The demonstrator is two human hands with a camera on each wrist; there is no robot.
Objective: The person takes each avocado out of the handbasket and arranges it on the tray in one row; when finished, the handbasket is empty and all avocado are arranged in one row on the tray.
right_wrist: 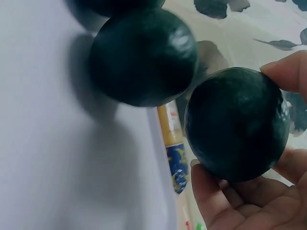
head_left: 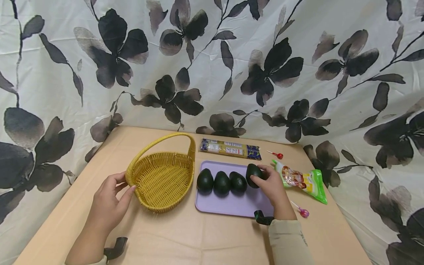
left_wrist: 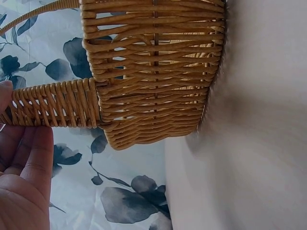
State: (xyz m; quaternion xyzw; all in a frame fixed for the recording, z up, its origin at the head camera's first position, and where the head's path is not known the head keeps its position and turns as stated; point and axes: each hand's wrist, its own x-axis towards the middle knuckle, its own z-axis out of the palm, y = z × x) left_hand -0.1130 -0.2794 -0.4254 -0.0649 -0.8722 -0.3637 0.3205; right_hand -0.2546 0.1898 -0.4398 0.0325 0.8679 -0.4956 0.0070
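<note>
My left hand [head_left: 107,204] grips the base of the handle of a yellow wicker basket [head_left: 162,180], which holds nothing. In the left wrist view, fingers and thumb pinch the woven handle [left_wrist: 57,104]. With my right hand [head_left: 272,186] I hold a dark green avocado [head_left: 253,175] above the right part of a lilac tray [head_left: 228,207]. The right wrist view shows that avocado [right_wrist: 237,124] between thumb and fingers, raised off the tray surface. To its left, three more avocados [head_left: 222,183] lie in a row on the tray.
Behind the tray lies a gold and blue packet [head_left: 230,148]. A green and white snack bag [head_left: 301,180] is right of the tray, with a red lollipop [head_left: 279,156] behind it and a pink lollipop [head_left: 303,212] in front. Floral cloth [head_left: 212,66] hangs around the table.
</note>
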